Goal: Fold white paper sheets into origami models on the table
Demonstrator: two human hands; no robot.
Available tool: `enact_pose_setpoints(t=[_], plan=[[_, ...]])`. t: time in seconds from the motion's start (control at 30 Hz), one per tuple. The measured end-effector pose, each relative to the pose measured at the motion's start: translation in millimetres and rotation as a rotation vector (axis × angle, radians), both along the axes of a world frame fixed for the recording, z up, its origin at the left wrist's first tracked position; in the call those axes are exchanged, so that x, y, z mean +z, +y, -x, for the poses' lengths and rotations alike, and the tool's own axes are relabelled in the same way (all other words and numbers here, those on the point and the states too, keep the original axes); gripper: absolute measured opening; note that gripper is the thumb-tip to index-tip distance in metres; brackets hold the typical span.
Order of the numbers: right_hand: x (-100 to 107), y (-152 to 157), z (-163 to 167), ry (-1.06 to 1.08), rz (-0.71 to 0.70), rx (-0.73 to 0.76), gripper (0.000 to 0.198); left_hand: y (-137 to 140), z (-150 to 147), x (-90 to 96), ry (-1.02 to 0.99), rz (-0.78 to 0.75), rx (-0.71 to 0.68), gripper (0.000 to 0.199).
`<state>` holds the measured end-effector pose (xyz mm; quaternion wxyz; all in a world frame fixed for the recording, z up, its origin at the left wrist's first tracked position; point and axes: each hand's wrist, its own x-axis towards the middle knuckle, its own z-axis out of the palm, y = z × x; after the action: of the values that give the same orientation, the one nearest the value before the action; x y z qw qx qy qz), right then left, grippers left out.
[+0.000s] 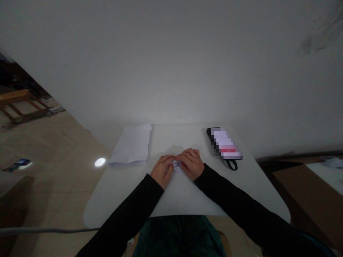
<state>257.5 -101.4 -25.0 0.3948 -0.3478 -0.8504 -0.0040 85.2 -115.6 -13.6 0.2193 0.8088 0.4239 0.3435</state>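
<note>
Over the middle of the white table, my left hand (pixel 163 170) and my right hand (pixel 191 164) meet with their fingertips together. Between them is a small piece of folded white paper (pixel 177 167), pinched by both hands. My fingers cover much of it, so its full shape is hidden. To the left of my hands lies a stack of white paper sheets (pixel 131 144), apart from them. A phone (pixel 225 143) with a black case and a wrist loop rests on the right, touching neither hand.
The white table (pixel 184 200) stands against a grey-white wall (pixel 177 71). On the floor at far left is a wooden stool (pixel 21 96). A cardboard box (pixel 308 189) sits right of the table. A grey cable (pixel 48 231) runs at lower left.
</note>
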Motion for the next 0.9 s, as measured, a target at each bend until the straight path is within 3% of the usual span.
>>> enact_pose_setpoints(t=[0.27,0.37,0.5,0.7,0.8,0.9], plan=[[5.1,-5.4,14.6,-0.165,0.109,-0.029,0.005,-2.2,7.2,-9.6,-0.18,0.068,0.158,0.037],[13.2,-5.6,30.9,-0.32,0.169,-0.106,0.009,-0.1,8.6,-10.9,-0.308,0.088,0.203,0.034],[30.0,-0.3,54.8,-0.353,0.242,-0.183,0.016,1.8,9.1,-6.7,-0.47,0.123,0.206,0.033],[51.8,11.3,58.8,-0.278,0.33,-0.194,0.02,11.8,5.0,13.6,-0.609,0.152,0.174,0.033],[49.9,15.2,52.7,-0.132,0.345,-0.204,0.019,25.6,-2.0,21.9,-0.721,0.181,0.146,0.043],[39.7,19.8,51.9,0.129,0.351,-0.069,0.019,40.5,-10.8,25.8,-0.922,0.335,0.122,0.06]])
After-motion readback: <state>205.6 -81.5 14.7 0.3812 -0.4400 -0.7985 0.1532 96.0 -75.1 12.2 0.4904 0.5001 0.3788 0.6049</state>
